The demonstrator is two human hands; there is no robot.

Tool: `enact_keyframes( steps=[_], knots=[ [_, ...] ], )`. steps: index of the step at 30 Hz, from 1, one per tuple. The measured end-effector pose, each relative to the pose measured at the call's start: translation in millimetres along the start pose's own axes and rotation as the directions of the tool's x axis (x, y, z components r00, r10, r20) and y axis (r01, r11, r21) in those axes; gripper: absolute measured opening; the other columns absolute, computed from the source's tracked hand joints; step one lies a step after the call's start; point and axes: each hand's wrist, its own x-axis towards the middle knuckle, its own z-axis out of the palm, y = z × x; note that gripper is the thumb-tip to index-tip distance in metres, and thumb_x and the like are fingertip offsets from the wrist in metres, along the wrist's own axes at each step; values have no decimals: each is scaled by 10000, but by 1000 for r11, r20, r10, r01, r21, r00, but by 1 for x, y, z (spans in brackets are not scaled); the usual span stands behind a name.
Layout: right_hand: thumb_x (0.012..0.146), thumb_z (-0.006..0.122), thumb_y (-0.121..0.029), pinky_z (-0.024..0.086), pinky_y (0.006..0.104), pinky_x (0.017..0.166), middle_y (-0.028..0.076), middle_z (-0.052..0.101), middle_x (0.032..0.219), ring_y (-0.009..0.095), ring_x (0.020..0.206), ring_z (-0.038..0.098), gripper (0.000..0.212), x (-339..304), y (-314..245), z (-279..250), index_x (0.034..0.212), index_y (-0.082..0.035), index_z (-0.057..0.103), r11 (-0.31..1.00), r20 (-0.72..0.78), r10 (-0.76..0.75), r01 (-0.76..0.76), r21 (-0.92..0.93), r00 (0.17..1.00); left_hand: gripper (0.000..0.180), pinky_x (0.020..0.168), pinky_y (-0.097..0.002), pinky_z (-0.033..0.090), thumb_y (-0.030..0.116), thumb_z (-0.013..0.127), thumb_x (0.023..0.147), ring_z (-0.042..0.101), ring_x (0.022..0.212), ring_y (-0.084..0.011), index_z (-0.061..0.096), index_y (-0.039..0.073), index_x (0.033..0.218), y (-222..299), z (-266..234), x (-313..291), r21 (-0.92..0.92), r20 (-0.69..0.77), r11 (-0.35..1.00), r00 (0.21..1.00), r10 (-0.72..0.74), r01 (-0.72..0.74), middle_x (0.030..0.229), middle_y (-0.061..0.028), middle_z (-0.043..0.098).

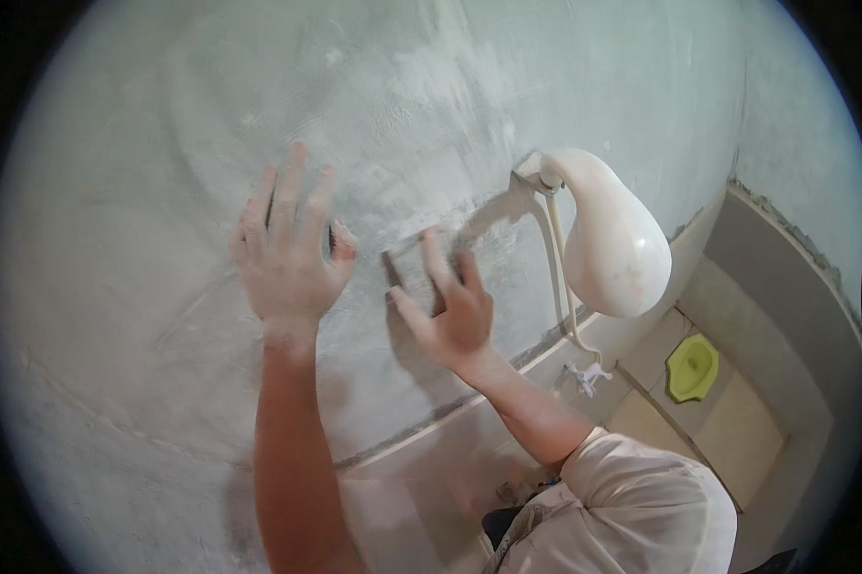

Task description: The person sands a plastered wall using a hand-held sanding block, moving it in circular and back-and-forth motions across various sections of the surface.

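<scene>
My left hand (292, 253) lies against a grey-green plastered wall (153, 287), fingers spread and pointing up, the skin dusted with white powder. Lower and to its right, my right hand (455, 311) reaches toward the same wall with thumb and fingers apart. Dark shadow marks show beside its fingertips; whether a thin flat piece lies under them, I cannot make out. Pale powdery smears cover the wall above and between both hands. To the right of my right hand, a white pear-shaped fitting (617, 239) juts from a wall bracket.
A cream hose (558, 258) hangs from the fitting toward a white tap (589, 378). Below, a yellow-green pan (692, 368) sits in the tiled floor (741, 421). A raised ledge (785, 258) runs along the right wall. My white-sleeved shoulder (651, 497) fills the lower right.
</scene>
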Motion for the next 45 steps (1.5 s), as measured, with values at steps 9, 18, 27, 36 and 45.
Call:
enact_keyframes(
  steps=[9,18,27,36,45],
  knots=[
    [884,864,-252,571,390,809,241,667,1115,345,985,712,859,19,50,-11,1616,-6,486,991,-187,131,-124,48,974,616,1119,-415,400,214,697,853,494,1487,-216,638,271,1464,-2,-4,-3,78,35,997,999,-28,25,1666,28,530],
    [897,844,-190,550,430,972,327,644,1258,392,1128,692,824,21,68,-34,1583,86,480,989,56,-71,77,-126,996,541,1066,-380,415,210,716,755,547,1378,-193,743,273,1292,0,-5,0,135,-28,990,999,-35,39,1579,67,611],
    [872,862,-346,612,433,793,308,650,1235,328,919,748,877,10,-9,-10,1620,-65,502,1000,165,20,-21,3,986,609,1116,-434,383,230,722,831,509,1421,-219,633,243,1434,1,0,-6,98,16,995,1000,-7,5,1641,38,528],
    [906,787,-293,607,431,778,261,671,1263,399,832,728,723,9,-16,20,1560,-69,578,990,-53,106,-110,-93,993,628,1160,-427,366,249,717,878,469,1467,-241,604,249,1496,-3,-8,7,125,94,992,995,-20,8,1676,6,489],
    [912,784,-400,609,428,735,253,717,1170,365,831,736,788,58,21,-14,1582,-68,535,931,-40,237,-215,295,971,995,1307,-688,73,248,817,868,62,1666,-457,315,248,1727,-46,-67,-11,114,494,979,845,-204,170,1822,-118,168]
  ],
)
